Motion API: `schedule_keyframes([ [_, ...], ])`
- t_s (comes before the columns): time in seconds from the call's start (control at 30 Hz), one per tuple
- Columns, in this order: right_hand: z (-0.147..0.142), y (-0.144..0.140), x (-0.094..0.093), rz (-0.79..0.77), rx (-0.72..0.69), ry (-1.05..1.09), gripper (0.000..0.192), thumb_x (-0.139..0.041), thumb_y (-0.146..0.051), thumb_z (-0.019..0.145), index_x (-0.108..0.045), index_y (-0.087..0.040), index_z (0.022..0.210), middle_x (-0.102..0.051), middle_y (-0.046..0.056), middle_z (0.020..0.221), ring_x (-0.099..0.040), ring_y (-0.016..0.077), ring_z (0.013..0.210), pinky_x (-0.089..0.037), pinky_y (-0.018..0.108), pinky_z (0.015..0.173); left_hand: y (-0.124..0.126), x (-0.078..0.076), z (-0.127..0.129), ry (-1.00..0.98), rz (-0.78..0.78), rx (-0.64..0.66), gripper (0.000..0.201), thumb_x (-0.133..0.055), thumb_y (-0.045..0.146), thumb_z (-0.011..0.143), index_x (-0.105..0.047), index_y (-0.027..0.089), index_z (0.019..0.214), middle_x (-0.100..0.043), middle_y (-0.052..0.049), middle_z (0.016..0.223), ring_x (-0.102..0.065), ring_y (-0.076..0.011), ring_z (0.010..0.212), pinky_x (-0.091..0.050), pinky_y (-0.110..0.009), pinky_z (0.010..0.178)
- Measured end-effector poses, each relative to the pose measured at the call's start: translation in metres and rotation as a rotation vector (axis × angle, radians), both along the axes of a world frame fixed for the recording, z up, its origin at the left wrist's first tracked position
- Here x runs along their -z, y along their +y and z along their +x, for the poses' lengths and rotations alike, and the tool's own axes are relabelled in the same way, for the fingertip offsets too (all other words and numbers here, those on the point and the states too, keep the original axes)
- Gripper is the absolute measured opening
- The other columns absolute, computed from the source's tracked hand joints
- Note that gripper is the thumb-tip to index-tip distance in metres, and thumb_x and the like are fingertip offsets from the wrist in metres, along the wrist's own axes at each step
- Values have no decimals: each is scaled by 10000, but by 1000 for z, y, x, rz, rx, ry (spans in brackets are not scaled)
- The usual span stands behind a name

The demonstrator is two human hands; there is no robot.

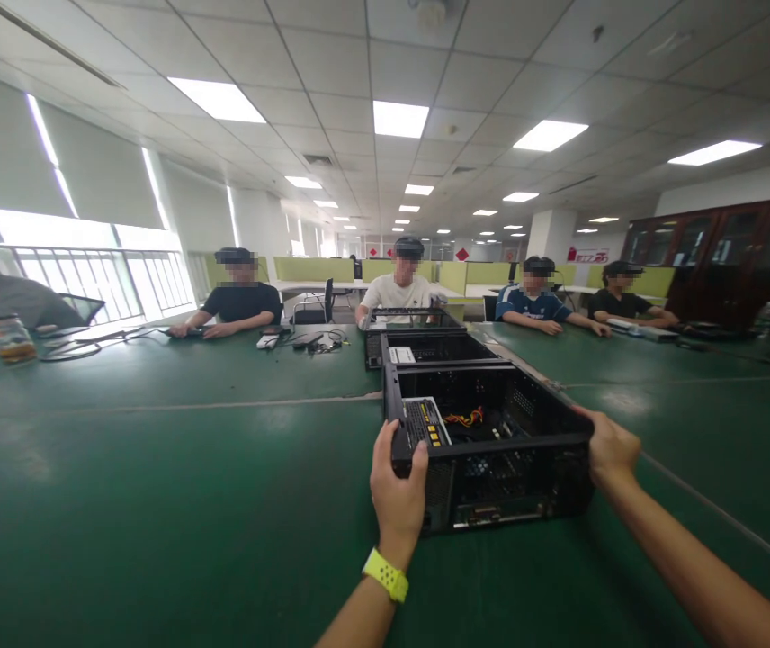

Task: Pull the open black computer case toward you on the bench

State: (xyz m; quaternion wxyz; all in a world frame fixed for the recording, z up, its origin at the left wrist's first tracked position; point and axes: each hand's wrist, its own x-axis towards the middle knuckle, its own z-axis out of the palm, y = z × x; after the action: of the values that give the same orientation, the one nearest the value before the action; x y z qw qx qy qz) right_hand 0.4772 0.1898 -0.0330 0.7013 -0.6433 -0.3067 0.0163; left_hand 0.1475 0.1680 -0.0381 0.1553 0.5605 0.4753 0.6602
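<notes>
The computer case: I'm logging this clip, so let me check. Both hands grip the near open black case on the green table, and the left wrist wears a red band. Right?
Not quite: the band on the left wrist is yellow, not red, as the head view shows. The rest stands: the left hand and right hand grip the near open black computer case on the green table.

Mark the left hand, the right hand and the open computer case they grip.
left hand [397, 490], head view, back of hand.
right hand [611, 447], head view, knuckles.
open computer case [513, 490], head view, near side panel.

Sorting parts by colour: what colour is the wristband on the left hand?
Yellow-green wristband, head view.
</notes>
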Motion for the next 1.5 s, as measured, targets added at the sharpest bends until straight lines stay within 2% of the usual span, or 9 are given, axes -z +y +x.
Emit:
schedule_keyframes([
  [0.2, -4, 9, -4, -42, 51, -4, 468, -489, -426, 738, -749, -96, 942, -707, 81, 766, -623, 253, 716, -438, 291, 516, 9, -3, 2, 40, -86, -76, 450, -535, 460, 860, -549, 220, 1241, -596, -96, 1251, -553, -278, 1155, -436, -432, 976],
  [0.4, 1, -13, 2, -89, 108, 16, 477, -528, -470, 727, -757, -95, 913, -687, 73, 680, -588, 229, 599, -392, 294, 451, -15, -8, -5, -18, -147, -54, 426, -505, 463, 871, -576, 240, 1226, -665, -61, 1111, -636, -252, 990, -495, -377, 867],
  [0.47, 3, -12, 5, -77, 120, 23, 476, -534, -466, 716, -755, -99, 924, -693, 69, 699, -587, 224, 598, -385, 289, 443, -16, -7, -7, -32, -164, -49, 427, -511, 478, 865, -575, 254, 1223, -672, -48, 1091, -645, -245, 943, -507, -361, 820],
  [0.63, -4, 18, -1, -80, 89, 29, 458, -526, -433, 698, -757, -106, 921, -696, 69, 710, -592, 225, 621, -397, 281, 458, 10, -10, -5, -1, -196, -130, 391, -510, 462, 867, -591, 279, 1203, -693, -36, 976, -648, -241, 830, -491, -335, 716],
  [0.7, -7, 20, -4, -108, 80, 44, 447, -527, -435, 696, -762, -117, 903, -695, 72, 706, -589, 228, 618, -392, 283, 456, 14, -11, -5, -5, -209, -143, 381, -502, 454, 875, -595, 277, 1199, -697, -34, 929, -645, -232, 788, -480, -324, 692],
  [0.87, -6, -4, -1, -161, 95, 95, 449, -519, -436, 704, -756, -152, 960, -702, 74, 777, -602, 240, 677, -389, 281, 480, -3, -9, -9, -53, -175, -54, 390, -474, 489, 899, -568, 283, 1216, -690, -23, 961, -644, -206, 797, -478, -291, 680],
  [1.1, -12, 23, -10, -186, 94, 109, 433, -504, -424, 710, -757, -165, 948, -707, 68, 815, -580, 220, 693, -399, 283, 540, 15, -15, -5, 2, -232, -138, 389, -491, 461, 882, -584, 281, 1214, -688, -52, 927, -631, -241, 799, -455, -325, 691],
  [1.33, -15, 9, -11, -191, 138, 120, 434, -511, -404, 688, -755, -142, 933, -707, 67, 788, -572, 212, 670, -379, 268, 521, 4, -14, -4, -16, -261, -163, 369, -489, 470, 882, -583, 320, 1206, -690, -25, 882, -629, -220, 734, -447, -293, 634],
  [1.5, -19, 10, -12, -203, 118, 109, 437, -493, -410, 715, -749, -125, 927, -707, 69, 794, -577, 211, 682, -399, 266, 537, 8, -14, -9, -13, -240, -136, 369, -489, 466, 886, -572, 337, 1222, -691, -6, 923, -636, -203, 792, -464, -276, 691],
])
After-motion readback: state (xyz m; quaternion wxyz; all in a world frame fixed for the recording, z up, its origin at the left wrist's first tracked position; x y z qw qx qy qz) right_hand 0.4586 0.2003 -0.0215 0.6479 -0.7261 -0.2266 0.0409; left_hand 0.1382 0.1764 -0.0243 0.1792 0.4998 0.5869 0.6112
